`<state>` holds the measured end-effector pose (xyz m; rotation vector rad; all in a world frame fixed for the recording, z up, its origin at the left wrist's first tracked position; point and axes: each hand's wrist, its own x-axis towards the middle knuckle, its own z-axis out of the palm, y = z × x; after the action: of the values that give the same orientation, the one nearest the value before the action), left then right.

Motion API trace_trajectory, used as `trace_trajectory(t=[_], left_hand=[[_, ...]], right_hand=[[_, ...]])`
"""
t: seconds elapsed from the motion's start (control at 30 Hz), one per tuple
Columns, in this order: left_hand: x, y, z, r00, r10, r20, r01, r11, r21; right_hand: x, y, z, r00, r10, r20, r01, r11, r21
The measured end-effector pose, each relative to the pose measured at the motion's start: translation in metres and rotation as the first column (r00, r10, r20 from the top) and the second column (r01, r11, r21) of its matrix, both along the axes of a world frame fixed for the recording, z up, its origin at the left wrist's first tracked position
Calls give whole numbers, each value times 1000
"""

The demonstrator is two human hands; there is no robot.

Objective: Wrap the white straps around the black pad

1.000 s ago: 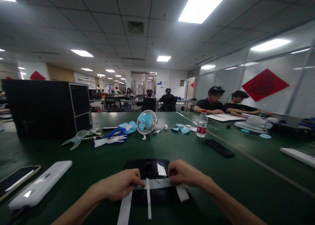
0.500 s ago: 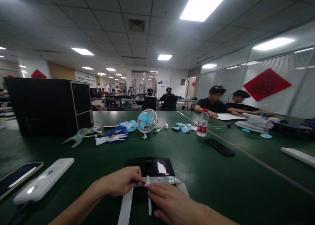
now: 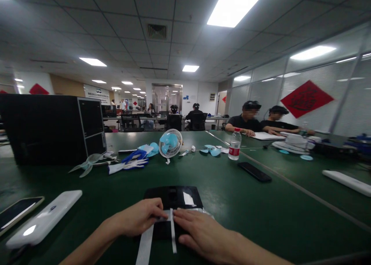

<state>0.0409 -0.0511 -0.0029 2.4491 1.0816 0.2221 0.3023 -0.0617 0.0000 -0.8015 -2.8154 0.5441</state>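
A glossy black flat object (image 3: 165, 195) lies on the green table in front of me, its kind unclear. A clear plastic-looking band crosses it. A narrow white strip (image 3: 173, 234) runs down over its middle, and a wide ribbed white strap (image 3: 145, 243) hangs off its left side toward me. My left hand (image 3: 140, 215) is mostly curled, its index fingertip pressing on the band just left of the narrow strip; whether the thumb side pinches anything is hidden. Flat on the object's right part rests my right hand (image 3: 198, 226), fingers stretched out, fingertips touching the narrow strip.
Ahead lie a small fan (image 3: 171, 143), blue-and-white gloves (image 3: 129, 162), loose fan blades (image 3: 211, 150), a water bottle (image 3: 234, 145) and a black phone (image 3: 254, 172). Left are a black computer case (image 3: 43, 128), a white device (image 3: 46, 218) and another phone (image 3: 20, 213). Two people sit at right.
The view has shifted slightly, moving the scene left. My right fingers lie straighter along the band, and the narrow strip's upper end now shows between my hands.
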Motion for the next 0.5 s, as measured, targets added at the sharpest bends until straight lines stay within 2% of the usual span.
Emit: trace_trajectory(t=[0.33, 0.5], left_hand=[[-12, 1, -1, 993, 102, 52, -96, 989, -111], [-12, 2, 2, 989, 131, 62, -124, 986, -111]], right_hand=[[52, 1, -7, 987, -152, 43, 155, 983, -102], [51, 8, -2, 988, -157, 15, 157, 984, -79]])
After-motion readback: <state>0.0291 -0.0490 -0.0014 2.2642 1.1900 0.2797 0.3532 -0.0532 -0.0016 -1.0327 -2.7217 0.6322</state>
